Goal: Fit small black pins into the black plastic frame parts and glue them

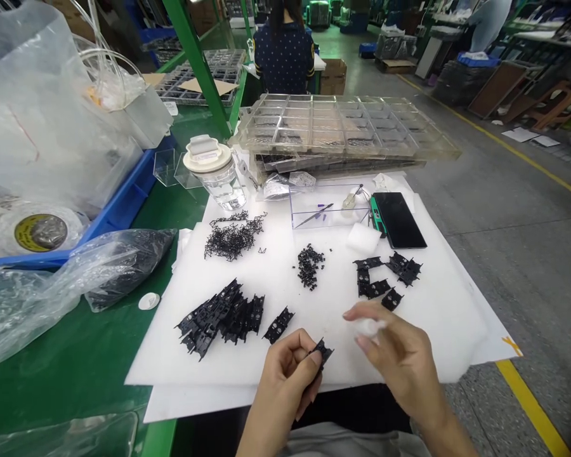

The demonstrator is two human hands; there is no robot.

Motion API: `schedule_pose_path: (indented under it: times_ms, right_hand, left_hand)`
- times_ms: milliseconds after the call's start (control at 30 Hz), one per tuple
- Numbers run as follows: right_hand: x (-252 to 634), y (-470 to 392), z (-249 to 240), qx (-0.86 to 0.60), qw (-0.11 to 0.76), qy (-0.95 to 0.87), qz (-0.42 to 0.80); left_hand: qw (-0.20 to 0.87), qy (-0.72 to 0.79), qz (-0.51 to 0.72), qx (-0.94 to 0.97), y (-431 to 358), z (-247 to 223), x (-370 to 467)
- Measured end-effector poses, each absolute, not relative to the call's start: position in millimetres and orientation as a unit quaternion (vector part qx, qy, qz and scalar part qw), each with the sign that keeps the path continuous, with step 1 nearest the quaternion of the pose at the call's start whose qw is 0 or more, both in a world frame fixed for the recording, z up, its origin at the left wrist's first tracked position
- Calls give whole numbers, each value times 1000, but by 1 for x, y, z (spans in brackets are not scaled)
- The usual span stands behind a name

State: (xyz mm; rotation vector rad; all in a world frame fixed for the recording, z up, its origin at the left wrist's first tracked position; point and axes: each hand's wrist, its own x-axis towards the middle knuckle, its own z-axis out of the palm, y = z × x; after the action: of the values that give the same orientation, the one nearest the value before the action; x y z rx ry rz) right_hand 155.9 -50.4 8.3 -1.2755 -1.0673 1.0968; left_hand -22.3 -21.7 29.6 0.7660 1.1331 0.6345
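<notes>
Left hand [285,371] pinched on a small black plastic clip [322,351]; right hand [400,358], just right, pinching soft white wad [367,327], over smooth white sheet [438,311].

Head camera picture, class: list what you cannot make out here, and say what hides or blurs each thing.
1. Small black plastic part, head view: mostly covered by the left hand; its full shape is hidden.
2. White soft wad: motion-blurred at the right hand; what it is made of is unclear.
3. Heap of tiny black pieces: too small to tell single shapes.
4. Clear plastic bag of black parts: film glare hides the contents.
</notes>
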Motion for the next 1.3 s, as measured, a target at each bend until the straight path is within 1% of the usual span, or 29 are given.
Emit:
schedule_pose_path:
  times_ms: [133,200,300,400,500,533,567,633,667,700,733,867,967,1133,1200,1300]
  right_hand:
    - [152,-50,8,-540,446,-572,427]
    - [150,-48,1,-537,413,-619,398]
    - [147,-46,-9,-546,399,-639,368]
    - [151,-51,-8,-570,374,-649,337]
    - [168,-59,4,-590,323,-694,258]
    - [176,-60,10,-594,320,-700,232]
    - [184,-57,16,-599,331,-697,214]
    - [202,-41,30,-584,420,-675,168]
    - [210,-26,37,-599,466,-637,136]
    - [217,-8,43,-623,494,-598,100]
    - [222,13,48,-643,501,-574,75]
    - [236,102,56,-671,468,-570,71]
    - [238,145,51,-678,445,-580,79]
    - [236,165,51,-678,427,-591,93]
    - [237,167,60,-671,429,-596,100]
    - [243,168,85,-656,446,-600,102]
  left_hand:
    - [724,507,318,344,-20,31,-25]
    - [718,506,332,345,-19,32,-26]
    - [707,510,351,341,-19,32,-27]
    - [693,524,370,329,-19,30,-30]
    - [673,542,393,313,-18,28,-36]
    - [666,547,402,309,-17,29,-39]
    - [659,551,411,305,-16,29,-41]
    - [647,552,430,304,-13,32,-45]
    - [642,550,438,306,-11,34,-46]
    - [637,547,445,311,-9,37,-46]
    - [634,543,449,319,-6,41,-45]
    - [623,520,451,371,12,63,-38]
    - [606,510,453,409,33,86,-33]
    - [573,497,440,481,74,125,-31]
    - [567,486,419,515,93,138,-28]
    - [570,470,373,561,120,153,-21]
